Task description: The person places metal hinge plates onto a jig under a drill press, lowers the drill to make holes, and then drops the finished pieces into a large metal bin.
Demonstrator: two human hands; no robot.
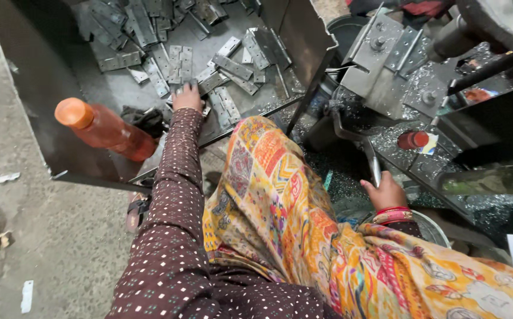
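My left hand (187,97) reaches into a dark metal bin (44,88) and rests on a pile of grey metal hinges (209,65); its fingers touch hinges, and I cannot tell whether it grips one. My right hand (385,192), with red bangles on the wrist, is closed around the metal lever handle (370,156) of a press machine (386,59). A hinge sits clamped on the machine's grey fixture. My dotted maroon sleeve and a colourful patterned scarf fill the lower middle.
An orange plastic bottle (106,129) lies tilted against the bin's near wall beside a dark rag (145,120). A small red-capped container (413,139) stands on the machine bed amid metal shavings. Concrete floor (8,195) lies to the left, with a sandal (135,210) below the bin.
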